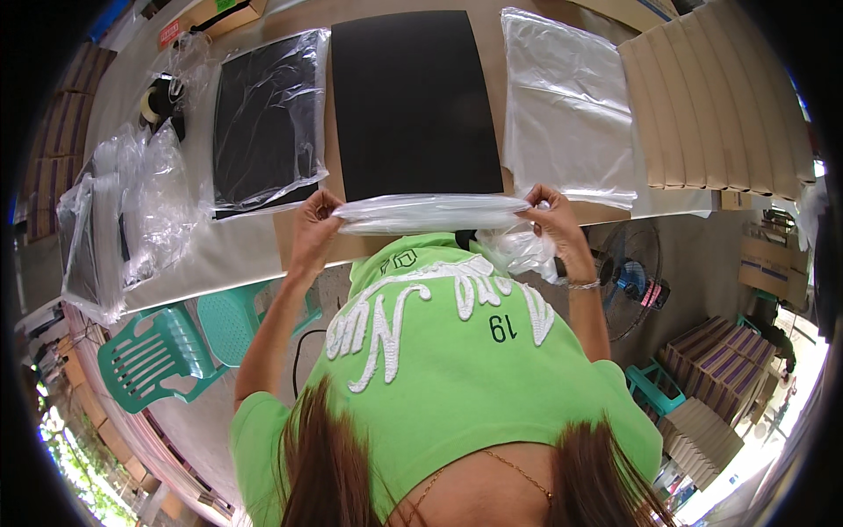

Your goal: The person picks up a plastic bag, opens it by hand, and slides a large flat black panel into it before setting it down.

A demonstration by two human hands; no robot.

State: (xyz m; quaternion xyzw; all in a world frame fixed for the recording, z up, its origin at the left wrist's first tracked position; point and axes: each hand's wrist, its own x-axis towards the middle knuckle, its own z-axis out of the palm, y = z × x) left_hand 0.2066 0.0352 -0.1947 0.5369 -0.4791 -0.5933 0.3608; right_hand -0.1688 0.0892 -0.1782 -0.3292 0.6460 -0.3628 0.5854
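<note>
A clear plastic bag (430,213) is stretched sideways between my two hands, at the near edge of a black sheet (413,105). My left hand (316,221) pinches its left end. The right end sits between the thumb and fingers of my right hand (551,217). Loose, crumpled plastic hangs below the bag toward my right wrist. Left of the black sheet lies another black sheet inside a clear plastic bag (270,119). On the right is a pile of flat clear bags (569,114).
A tape roll (158,101) and crumpled clear plastic (149,198) lie at the table's left. Folded brown cardboard (716,105) stands at the right. Green plastic chairs (158,351) are below the table on the left, a fan (628,277) on the right.
</note>
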